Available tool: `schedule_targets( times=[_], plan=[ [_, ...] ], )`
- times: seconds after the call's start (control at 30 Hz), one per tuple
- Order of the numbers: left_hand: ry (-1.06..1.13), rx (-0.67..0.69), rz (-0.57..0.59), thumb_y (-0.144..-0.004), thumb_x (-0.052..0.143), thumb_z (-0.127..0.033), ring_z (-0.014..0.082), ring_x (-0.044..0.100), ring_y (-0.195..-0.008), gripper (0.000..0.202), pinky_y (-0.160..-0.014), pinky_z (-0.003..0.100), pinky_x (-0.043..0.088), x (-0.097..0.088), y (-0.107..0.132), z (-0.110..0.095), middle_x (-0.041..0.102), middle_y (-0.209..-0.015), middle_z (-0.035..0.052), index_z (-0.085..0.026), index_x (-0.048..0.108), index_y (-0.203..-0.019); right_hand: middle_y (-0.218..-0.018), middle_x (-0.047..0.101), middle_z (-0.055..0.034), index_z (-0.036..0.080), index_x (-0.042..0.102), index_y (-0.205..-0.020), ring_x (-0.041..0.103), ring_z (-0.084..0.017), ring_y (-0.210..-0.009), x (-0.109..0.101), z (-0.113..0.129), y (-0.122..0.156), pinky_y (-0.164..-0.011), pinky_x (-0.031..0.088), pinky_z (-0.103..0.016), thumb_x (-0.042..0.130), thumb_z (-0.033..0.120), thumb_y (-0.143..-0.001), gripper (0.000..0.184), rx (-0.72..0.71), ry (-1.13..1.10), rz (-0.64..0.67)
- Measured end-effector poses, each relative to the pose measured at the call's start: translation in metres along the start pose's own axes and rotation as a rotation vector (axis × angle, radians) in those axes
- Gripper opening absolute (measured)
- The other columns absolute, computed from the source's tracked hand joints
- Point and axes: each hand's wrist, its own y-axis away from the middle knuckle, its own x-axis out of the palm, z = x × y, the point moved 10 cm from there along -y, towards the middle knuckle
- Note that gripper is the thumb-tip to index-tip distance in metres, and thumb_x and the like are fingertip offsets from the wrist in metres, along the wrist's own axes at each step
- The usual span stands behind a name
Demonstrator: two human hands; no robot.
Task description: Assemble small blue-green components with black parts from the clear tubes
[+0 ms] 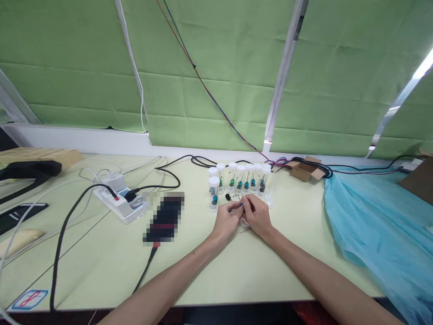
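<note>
My left hand [227, 220] and my right hand [259, 215] meet low over the table. Between their closed fingertips is a small blue piece [241, 204], with a thin dark stem rising from it. Fingers cover most of it, so its exact kind is unclear. Just beyond, several clear tubes with white caps [241, 168] stand upright in a row, holding blue or green pieces with thin stems. One capped tube [213, 194] stands nearer, left of my hands. A small black piece [228, 197] lies by my left fingertips. Something whitish shows partly beneath my hands.
Left of my arms lies a pixelated dark device [164, 219] on a black cable. Farther left are a white power strip [118, 198] and tangled cables. An open cardboard box [305, 169] sits at the back. Blue sheeting [368, 221] covers the table's right side.
</note>
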Motion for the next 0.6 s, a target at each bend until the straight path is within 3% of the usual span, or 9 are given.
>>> schedule_targets(
  times=[0.3,0.6],
  plan=[
    [-0.073,0.062,0.035,-0.073,0.071,-0.034,0.0157,0.064,-0.055,0.029,-0.054,0.027,0.053,0.006,0.003,-0.008,0.072,-0.078,0.0087,-0.010,0.071,-0.089,-0.071,0.060,-0.0042,0.021,0.057,-0.077,0.055,-0.017,-0.065,-0.001,-0.010,-0.002,-0.064,0.043,-0.028,0.037,0.040,-0.096,0.034,0.068,-0.097,0.038],
    [-0.158,0.115,0.021,-0.077,0.063,-0.026,0.0192,0.067,-0.074,0.023,-0.062,0.025,0.052,0.004,0.003,-0.017,0.072,-0.090,0.0100,-0.011,0.071,-0.092,-0.067,0.057,-0.0041,0.020,0.055,-0.076,0.052,-0.016,-0.062,-0.002,0.008,-0.002,-0.061,0.041,-0.028,0.035,0.030,-0.097,0.030,-0.089,-0.048,-0.017]
  ],
)
